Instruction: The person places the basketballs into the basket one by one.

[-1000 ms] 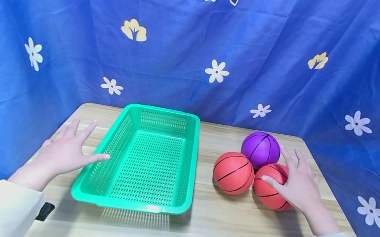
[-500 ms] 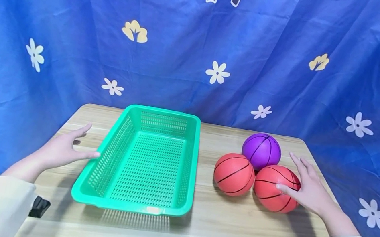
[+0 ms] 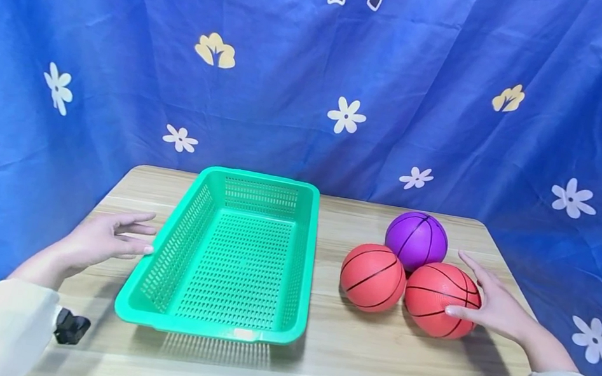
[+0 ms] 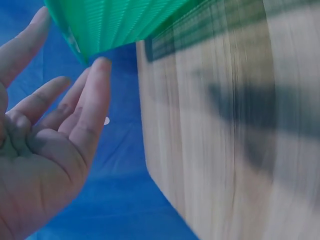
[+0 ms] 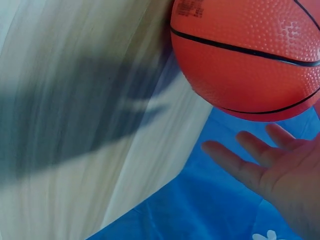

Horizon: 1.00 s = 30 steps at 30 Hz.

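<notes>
The left hand [image 3: 97, 241], fingers lower than before and apart from the thumb, is at the unmoved green basket [image 3: 209, 328]; the rightmost red ball [image 3: 436, 297] sits unmoved on the table [image 3: 344, 374], the right hand [image 3: 500, 311], lower too, spread at its right side

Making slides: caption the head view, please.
Left hand at a green basket, right hand at the rightmost red ball; purple ball behind.

Before you, pale wood-grain table [image 3: 344, 374]; behind it, blue flower-print cloth [image 3: 271, 113]. On table, your left: green rectangular plastic basket [image 3: 200, 328]. Your right: round red ball [image 3: 373, 278], second round red ball [image 3: 436, 297] right beside it, round purple ball [image 3: 416, 238] behind both. Left hand [image 3: 97, 241] beside basket, right hand [image 3: 499, 311] beside second ball.
</notes>
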Available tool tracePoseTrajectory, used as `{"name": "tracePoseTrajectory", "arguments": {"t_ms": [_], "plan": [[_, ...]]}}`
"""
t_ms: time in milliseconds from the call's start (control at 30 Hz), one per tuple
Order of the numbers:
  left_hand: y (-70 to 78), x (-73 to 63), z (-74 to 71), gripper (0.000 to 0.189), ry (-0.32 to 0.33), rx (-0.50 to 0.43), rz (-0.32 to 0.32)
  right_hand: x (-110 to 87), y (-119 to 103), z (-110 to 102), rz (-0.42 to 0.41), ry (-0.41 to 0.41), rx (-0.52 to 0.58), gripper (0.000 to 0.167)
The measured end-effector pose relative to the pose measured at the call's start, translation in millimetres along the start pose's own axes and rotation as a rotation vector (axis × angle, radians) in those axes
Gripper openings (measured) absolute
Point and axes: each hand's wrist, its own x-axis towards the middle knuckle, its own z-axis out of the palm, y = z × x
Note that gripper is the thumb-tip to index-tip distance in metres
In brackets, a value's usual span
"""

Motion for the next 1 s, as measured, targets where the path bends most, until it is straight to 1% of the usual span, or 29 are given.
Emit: {"name": "tracePoseTrajectory", "arguments": {"t_ms": [133,267,400,533,633,700,833,1000], "plan": [[-3.6,1.6,2.1,0.08,-0.042,-0.124,-0.005,0.0,5.0,3.4,-0.002,-0.02,0.053,0.105],[-6.0,2.8,3.6,0.077,-0.064,-0.177,-0.015,0.8,7.3,6.7,-0.007,-0.036,0.12,0.1],[-7.8,3.1,4.5,0.074,-0.078,-0.213,-0.012,0.9,8.2,8.5,0.001,-0.053,0.196,0.095],[-10.3,3.0,5.6,0.071,-0.097,-0.259,0.01,0.4,9.2,9.0,0.019,-0.056,0.222,0.093],[-10.7,3.3,6.3,0.069,-0.106,-0.272,0.02,-0.4,9.1,9.2,0.028,-0.052,0.24,0.092],[-9.7,3.6,6.5,0.07,-0.108,-0.273,0.013,-1.0,8.7,9.2,0.034,-0.048,0.255,0.091],[-6.6,4.8,6.5,0.072,-0.113,-0.269,-0.024,-2.5,9.3,8.4,0.04,-0.04,0.273,0.089],[-6.4,7.7,8.5,0.072,-0.124,-0.316,-0.049,-5.3,12.5,4.1,0.047,-0.033,0.275,0.088]]}}
